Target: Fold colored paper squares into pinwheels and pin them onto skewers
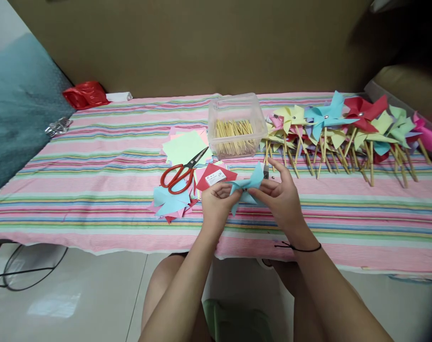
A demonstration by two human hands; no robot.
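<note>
Between both hands is a light blue paper pinwheel (250, 183), its blades folded toward the middle and no stick visible on it. My left hand (219, 199) pinches its left side, thumb near the centre. From the right, my right hand (278, 194) pinches it with the thumb close to the centre, the forefinger raised. Just beyond the hands lie a red paper square (203, 179) and a small white printed box (215, 177). Red-handled scissors (180, 176) rest on a stack of pale green paper (183, 148). Cut light blue paper (171, 197) lies left of my left hand.
A clear plastic box (237, 104) of short wooden sticks (233, 130) stands behind the hands. Finished pinwheels on sticks (324, 118) are heaped at the right. A red plastic bag (86, 95) and metal clips (58, 127) lie far left on the striped cloth (105, 180).
</note>
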